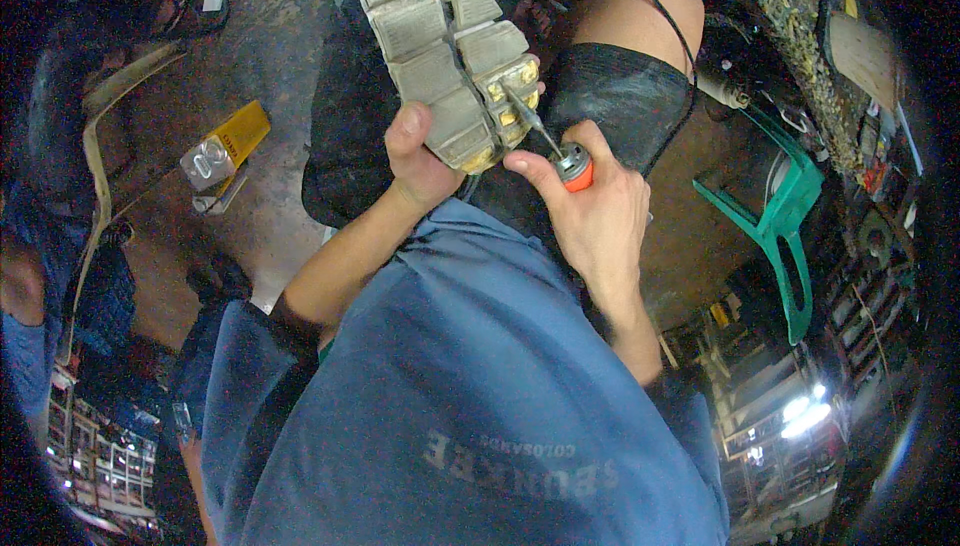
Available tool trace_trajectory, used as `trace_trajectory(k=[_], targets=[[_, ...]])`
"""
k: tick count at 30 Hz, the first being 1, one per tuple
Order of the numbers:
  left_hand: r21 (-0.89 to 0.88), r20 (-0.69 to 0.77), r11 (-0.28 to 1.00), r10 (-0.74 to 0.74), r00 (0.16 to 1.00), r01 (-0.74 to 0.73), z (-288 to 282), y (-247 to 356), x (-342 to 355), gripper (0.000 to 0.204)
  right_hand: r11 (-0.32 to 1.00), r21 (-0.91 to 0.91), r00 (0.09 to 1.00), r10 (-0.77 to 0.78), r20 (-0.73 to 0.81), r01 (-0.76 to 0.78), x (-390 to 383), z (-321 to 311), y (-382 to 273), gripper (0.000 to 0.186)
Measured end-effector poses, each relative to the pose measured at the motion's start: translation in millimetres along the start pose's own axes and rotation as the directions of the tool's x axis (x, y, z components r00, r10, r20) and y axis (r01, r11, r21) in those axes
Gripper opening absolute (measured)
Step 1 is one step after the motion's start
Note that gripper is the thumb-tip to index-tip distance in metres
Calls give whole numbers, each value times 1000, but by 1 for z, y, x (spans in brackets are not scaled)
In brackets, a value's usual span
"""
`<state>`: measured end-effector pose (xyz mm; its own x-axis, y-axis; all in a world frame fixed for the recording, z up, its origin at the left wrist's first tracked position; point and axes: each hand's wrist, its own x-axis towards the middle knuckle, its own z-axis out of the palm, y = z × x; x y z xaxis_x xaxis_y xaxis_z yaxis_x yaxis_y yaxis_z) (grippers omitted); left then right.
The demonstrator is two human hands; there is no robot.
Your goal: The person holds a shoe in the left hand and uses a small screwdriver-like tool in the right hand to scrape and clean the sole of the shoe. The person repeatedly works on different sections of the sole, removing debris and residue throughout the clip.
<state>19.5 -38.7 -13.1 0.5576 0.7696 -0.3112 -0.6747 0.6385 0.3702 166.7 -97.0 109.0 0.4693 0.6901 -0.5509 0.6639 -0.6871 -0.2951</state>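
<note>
Up at twelve o'clock, the tread (pixel 418 46) is gripped at its lower end by our left hand (pixel 426 158); at two, our right hand (pixel 603 214) grasps the tool (pixel 576 168), bit (pixel 541 130) at a yellow patch (pixel 521 76). We should brace firmly, press lightly, thumbs clear.

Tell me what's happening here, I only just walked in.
A person is gripping a chunky grey treaded piece, which looks like a shoe sole, in the left hand. The right hand holds an orange-and-grey tool, its thin metal shaft reaching the yellow patches near the sole's lower end. Whether the tip actually touches is hard to tell. A yellow-sided can lies on the floor to the left.
</note>
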Motion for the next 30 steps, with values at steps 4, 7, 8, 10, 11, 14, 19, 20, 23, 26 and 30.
trace_trajectory(k=[4, 7, 8, 10, 11, 14, 19, 20, 23, 26, 30], targets=[[-210, 97, 977, 0, 995, 20, -4, 8, -1, 115, 999, -11, 998, -54, -20, 54, -5, -15, 3, 63], [-476, 169, 878, 30, 985, 55, -5, 21, -4, 119, 990, -92, 993, -109, -48, 105, 0, -31, 10, 65], [-473, 181, 879, 29, 983, 61, -5, 25, -5, 120, 979, -102, 981, -183, -71, 176, 5, -33, 12, 65], [-507, 206, 859, 35, 978, 76, -5, 32, -5, 121, 938, -151, 940, -327, -95, 311, 17, -35, 17, 66], [-550, 245, 830, 55, 968, 93, -4, 33, -4, 120, 931, -159, 936, -343, -79, 328, 21, -32, 18, 68], [-607, 292, 789, 111, 950, 95, -5, 33, 0, 117, 913, -227, 933, -358, -43, 340, 30, -26, 19, 73], [-596, 269, 795, 63, 961, 115, -13, 31, -1, 111, 895, -266, 919, -388, -68, 359, 32, -22, 13, 74], [-595, 250, 796, 47, 967, 115, -15, 30, -2, 110, 891, -261, 911, -404, -79, 372, 32, -21, 12, 71], [-642, 267, 752, 42, 963, 146, -19, 27, -4, 109, 880, -273, 899, -428, -97, 389, 33, -19, 9, 67], [-623, 208, 773, 18, 978, 118, -21, 23, -5, 108, 870, -280, 892, -445, -87, 406, 33, -19, 8, 66], [-563, 235, 819, 33, 971, 109, -21, 20, -2, 104, 851, -286, 873, -480, -83, 441, 35, -19, 7, 66]])
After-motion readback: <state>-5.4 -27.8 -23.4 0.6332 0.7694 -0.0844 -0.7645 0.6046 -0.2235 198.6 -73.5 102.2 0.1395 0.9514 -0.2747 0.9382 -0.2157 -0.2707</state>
